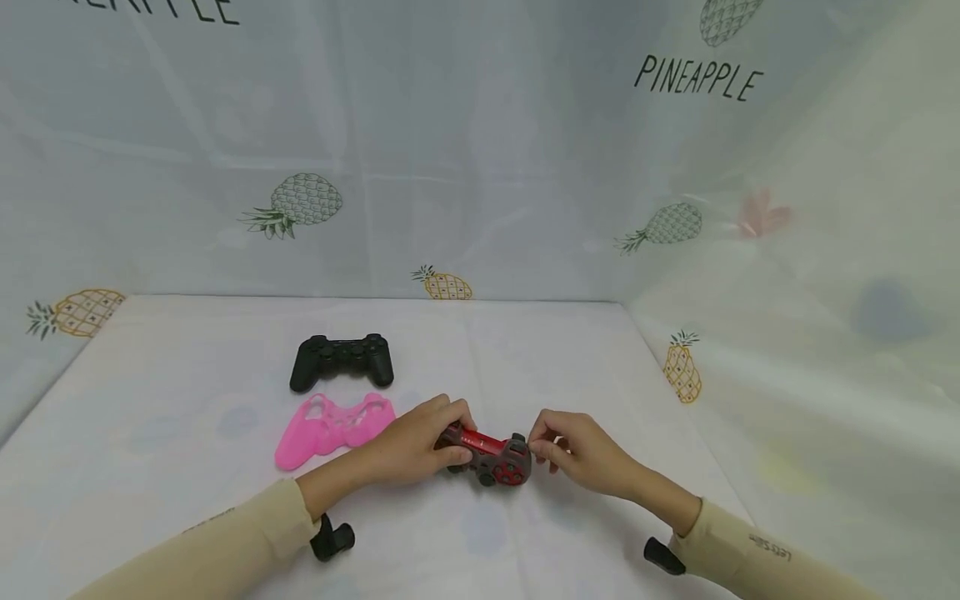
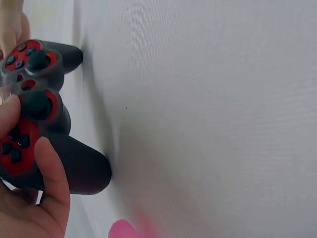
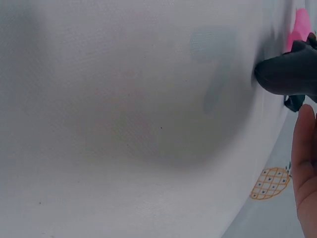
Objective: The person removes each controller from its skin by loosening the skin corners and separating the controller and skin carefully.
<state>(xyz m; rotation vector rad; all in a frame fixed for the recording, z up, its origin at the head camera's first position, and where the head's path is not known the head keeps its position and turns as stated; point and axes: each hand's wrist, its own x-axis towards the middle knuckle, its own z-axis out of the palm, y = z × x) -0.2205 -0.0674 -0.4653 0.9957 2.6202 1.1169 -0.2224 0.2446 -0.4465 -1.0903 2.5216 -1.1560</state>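
Observation:
A red game controller (image 1: 486, 443) in a dark grey cover (image 2: 81, 166) is between my two hands, over the white cloth. My left hand (image 1: 420, 442) grips its left end, with thumb and fingers around the body. In the left wrist view its red face shows, with two thumbsticks and dark buttons. At the right end, my right hand (image 1: 588, 454) has its fingers bent and the thumb and forefinger right at the edge of the covered controller. Part of that grip is hidden in the right wrist view, where a dark handle (image 3: 285, 74) stands near the fingers.
A pink silicone controller cover (image 1: 322, 435) lies on the white cloth (image 1: 187, 383) to the left, near my left forearm. Behind it is a black game controller (image 1: 348, 354). Pineapple-printed curtain (image 1: 480, 150) borders the table at the back and sides.

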